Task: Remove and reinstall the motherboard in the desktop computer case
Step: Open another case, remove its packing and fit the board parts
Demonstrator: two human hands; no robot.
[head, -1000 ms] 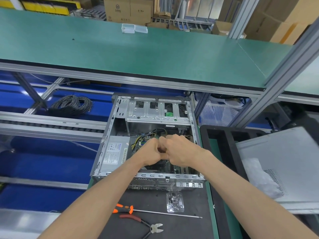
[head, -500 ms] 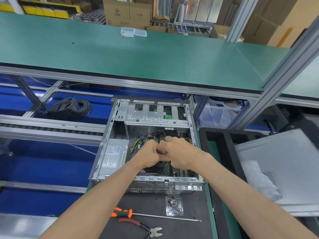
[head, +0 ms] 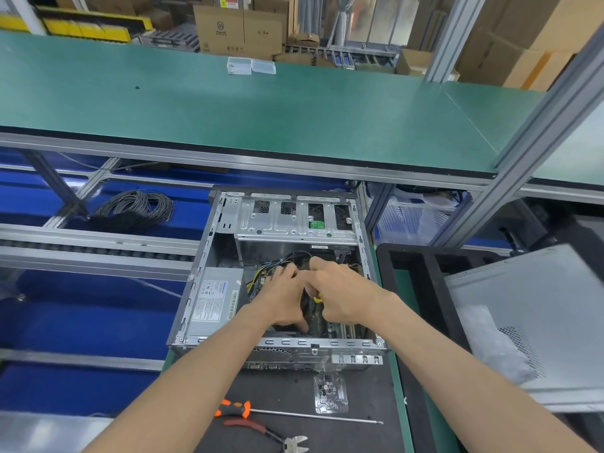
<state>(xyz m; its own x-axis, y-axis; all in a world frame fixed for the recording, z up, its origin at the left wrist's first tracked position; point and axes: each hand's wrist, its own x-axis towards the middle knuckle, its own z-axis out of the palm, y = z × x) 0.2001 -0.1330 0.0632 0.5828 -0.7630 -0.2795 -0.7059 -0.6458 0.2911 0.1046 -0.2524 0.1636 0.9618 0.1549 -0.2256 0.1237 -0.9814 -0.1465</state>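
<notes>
Motherboard (head: 315,317) sits flat on the floor of the open desktop case (head: 209,273), mostly hidden under both hands; only green strips and slots show. Judgement: thin rigid board, light, fragile to flex and static, so take it by bare edges, not by components or connectors. Left hand (head: 286,300) lies palm down on the board, fingers spread toward the cables (head: 281,261), loosely open, nothing visibly gripped. Right hand (head: 340,297) is curled, fingers pinching at something by a small yellow part (head: 317,299); cannot tell what it holds. Room is tight: power supply (head: 214,300) along the case's left wall, drive cage (head: 294,220) overhanging the far end, and the near rail's sheet-metal edges look likely to snag. Board probably has to tilt up and out toward the near side. Case sits on the black mat (head: 359,436) at the tabletop's near edge; screwdriver (head: 294,413), cutters (head: 271,434) and a screw bag (head: 330,392) lie just in front. Side panel (head: 539,322) rests at the right edge.
</notes>
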